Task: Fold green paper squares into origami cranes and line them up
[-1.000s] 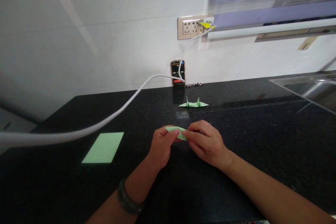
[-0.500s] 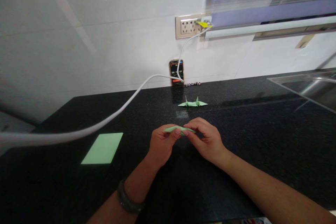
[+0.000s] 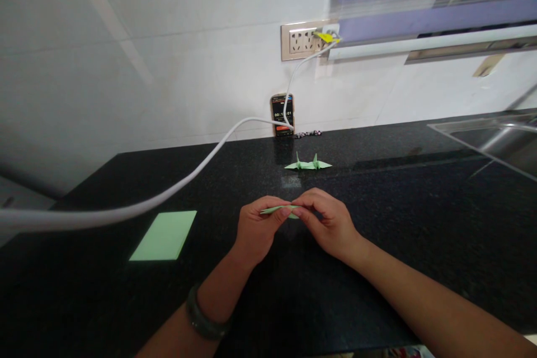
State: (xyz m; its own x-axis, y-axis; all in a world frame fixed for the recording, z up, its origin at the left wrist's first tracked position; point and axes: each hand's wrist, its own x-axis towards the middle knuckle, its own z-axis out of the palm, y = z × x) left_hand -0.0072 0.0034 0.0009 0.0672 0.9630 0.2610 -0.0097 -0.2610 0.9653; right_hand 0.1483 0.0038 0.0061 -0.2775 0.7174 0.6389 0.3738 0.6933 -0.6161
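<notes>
Between my two hands is a small piece of folded green paper (image 3: 272, 210), held above the dark counter. My left hand (image 3: 257, 230) pinches its left part between thumb and fingers. My right hand (image 3: 331, 221) grips the right part, thumb close to the left thumb. Most of the paper is hidden by the fingers, so its exact shape cannot be made out. Behind the hands, a pair of green origami cranes (image 3: 308, 164) stands on the counter, close together or joined. To the left lies a stack of green paper sheets (image 3: 164, 236).
A phone (image 3: 283, 116) showing a timer leans on the wall, with a beaded strap (image 3: 309, 134) beside it. Its white cable (image 3: 188, 179) sweeps across the left side from the wall socket (image 3: 300, 40). A metal sink (image 3: 503, 137) is at the right, in the black counter (image 3: 419, 224).
My fingers have closed further over the folded green paper, so less of it shows, mainly at its right end. The cranes and the paper stack have stayed put.
</notes>
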